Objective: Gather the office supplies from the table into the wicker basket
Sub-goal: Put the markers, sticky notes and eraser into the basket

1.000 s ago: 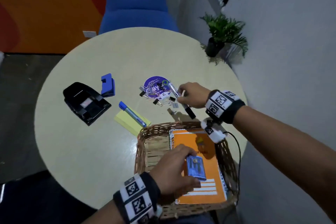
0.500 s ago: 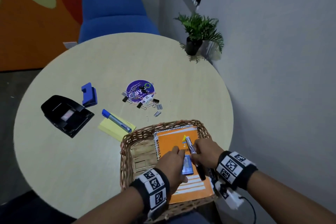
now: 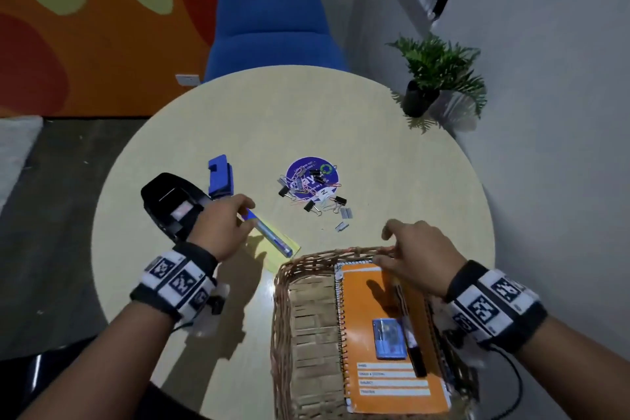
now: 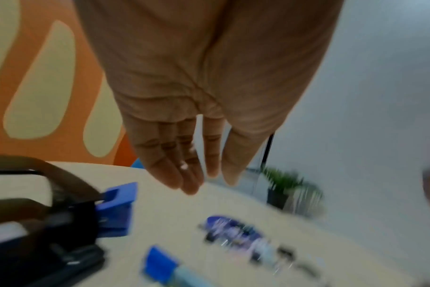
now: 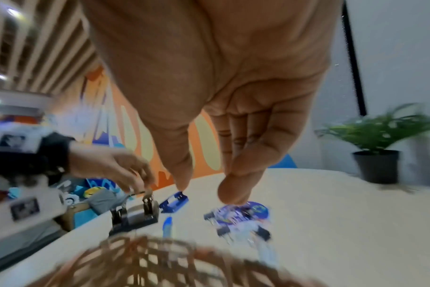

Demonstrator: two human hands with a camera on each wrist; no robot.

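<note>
Hovering over the blue marker (image 3: pixel 269 232) on the desk (image 3: pixel 392 153), the left hand (image 3: pixel 221 227) is relaxed and holds nothing. The right hand (image 3: pixel 417 254), fingers loose and empty, hangs above the wicker basket (image 3: pixel 283 317)'s far rim

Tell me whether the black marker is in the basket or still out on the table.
In. The black marker lies on the orange notebook inside the wicker basket, beside a small blue box.

Woven wicker basket (image 3: pixel 308 261) – rough, matt pale table (image 3: pixel 272 112), glossy black plastic hole punch (image 3: pixel 170 204)
</note>
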